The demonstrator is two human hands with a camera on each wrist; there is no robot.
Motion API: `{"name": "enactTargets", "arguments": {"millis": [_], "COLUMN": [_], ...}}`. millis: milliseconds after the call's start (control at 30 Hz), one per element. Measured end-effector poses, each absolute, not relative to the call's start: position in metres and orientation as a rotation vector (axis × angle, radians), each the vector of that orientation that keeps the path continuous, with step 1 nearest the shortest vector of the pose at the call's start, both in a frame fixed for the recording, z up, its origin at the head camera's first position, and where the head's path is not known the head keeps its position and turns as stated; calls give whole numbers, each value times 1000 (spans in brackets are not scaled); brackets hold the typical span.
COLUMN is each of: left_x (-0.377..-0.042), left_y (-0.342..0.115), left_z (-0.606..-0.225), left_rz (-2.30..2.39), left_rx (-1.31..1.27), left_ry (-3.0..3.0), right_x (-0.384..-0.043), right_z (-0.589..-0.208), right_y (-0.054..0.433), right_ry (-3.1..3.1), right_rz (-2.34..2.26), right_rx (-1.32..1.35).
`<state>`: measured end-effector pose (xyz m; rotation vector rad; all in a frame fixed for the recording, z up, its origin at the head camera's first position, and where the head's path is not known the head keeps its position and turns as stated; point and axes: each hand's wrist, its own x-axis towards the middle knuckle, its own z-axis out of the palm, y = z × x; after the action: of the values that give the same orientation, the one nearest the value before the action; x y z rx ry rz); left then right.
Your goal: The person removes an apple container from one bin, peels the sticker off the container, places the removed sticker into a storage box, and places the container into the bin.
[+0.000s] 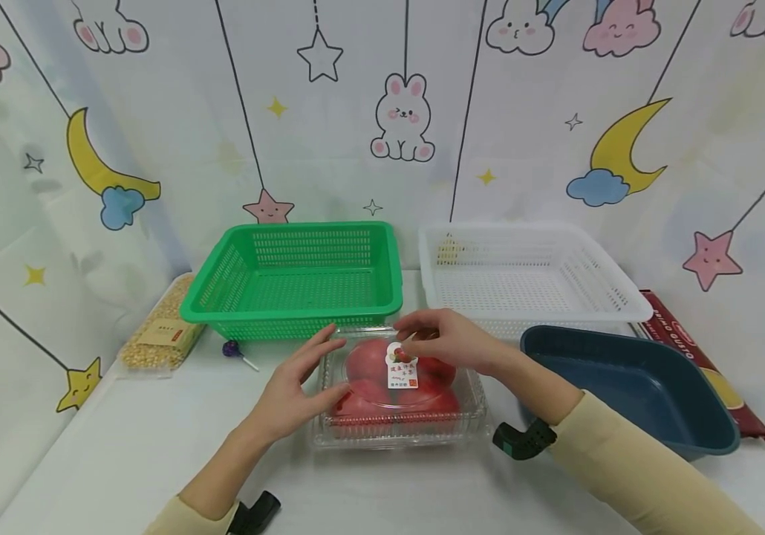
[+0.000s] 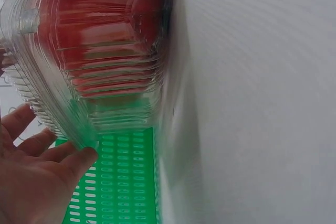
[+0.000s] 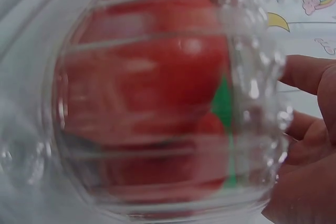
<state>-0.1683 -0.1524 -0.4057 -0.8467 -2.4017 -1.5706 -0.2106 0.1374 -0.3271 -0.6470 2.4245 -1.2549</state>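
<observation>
A clear plastic clamshell box (image 1: 399, 427) stands lidded on the white table, with several large round red fruits (image 1: 362, 405) inside. A white label (image 1: 402, 368) is stuck on its lid. My left hand (image 1: 292, 394) is at the box's left side, fingers spread and extended. In the left wrist view the thumb (image 2: 81, 162) lies right at the ribbed rim near a corner. My right hand (image 1: 446, 342) is over the lid's back right part, its fingers loosely bent and the thumb tip beside the label. The right wrist view shows its fingers (image 3: 307, 74) behind the clear plastic wall.
Behind the box stand a green basket (image 1: 295, 316) and a white basket (image 1: 536, 316). A dark blue basin (image 1: 630, 394) is on the right, before a dark red packet (image 1: 710, 364). At left lie a bag of yellow kernels (image 1: 162, 334) and a purple lollipop (image 1: 231, 348).
</observation>
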Motion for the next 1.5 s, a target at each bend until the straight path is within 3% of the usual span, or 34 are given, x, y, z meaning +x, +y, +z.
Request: {"name": "enactTargets", "arguments": {"millis": [1500], "left_x": [-168], "left_y": [-152], "left_z": [-405], "left_rz": [-1553], "left_rx": [-846], "left_ry": [-2403], "right_x": [-207], "right_z": [-336], "right_y": [116], "right_ry": [2802], "right_rz": [-928], "right_rx": [-774]}}
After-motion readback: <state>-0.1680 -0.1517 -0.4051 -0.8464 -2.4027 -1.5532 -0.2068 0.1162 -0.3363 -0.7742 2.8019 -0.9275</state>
